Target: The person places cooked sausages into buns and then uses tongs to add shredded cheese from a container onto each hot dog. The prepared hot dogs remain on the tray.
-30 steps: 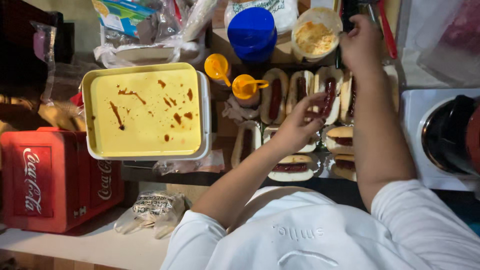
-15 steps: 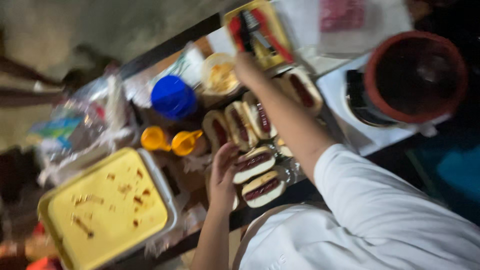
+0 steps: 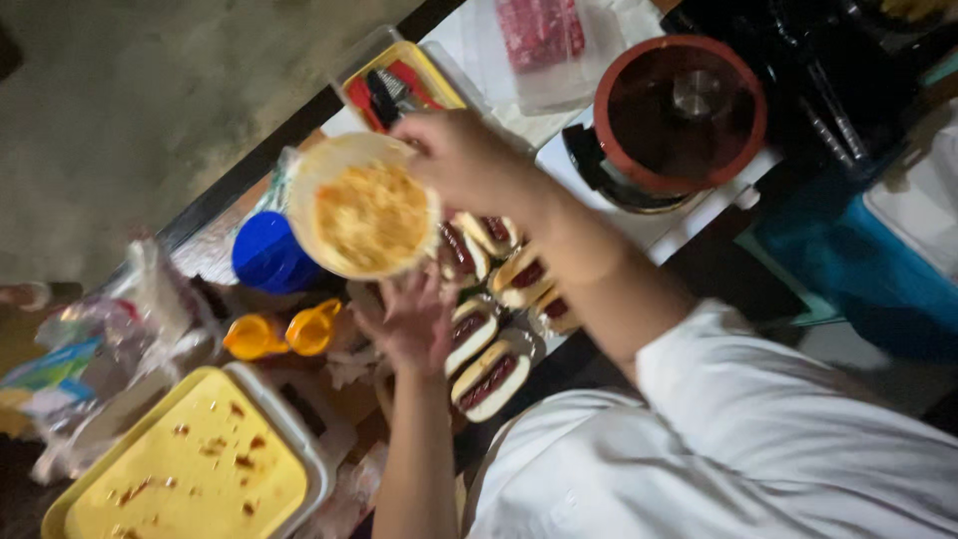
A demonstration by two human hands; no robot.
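- The right hand (image 3: 464,160) has its grip closed over the rim of a round pale tub (image 3: 364,215), fingers pinching the edge at about 1 o'clock, holding it lifted above the counter (image 3: 639,225)
- The tub is open-topped and filled with a yellowish crumbly topping (image 3: 371,218); it looks like thin plastic, light, a little flexible, likely to buckle if squeezed hard, and a one-sided rim hold could let it tip
- A steadier hold would be around the wall or under the base
- The left hand (image 3: 409,319) sits at 5 o'clock of the tub, fingers spread and empty, hovering just above the hot dogs in buns (image 3: 489,374)
- The buns look soft and easily crushed
- A blue lid (image 3: 267,255) lies at 8 o'clock of the tub, a yellow tray (image 3: 190,469) further at 7 o'clock
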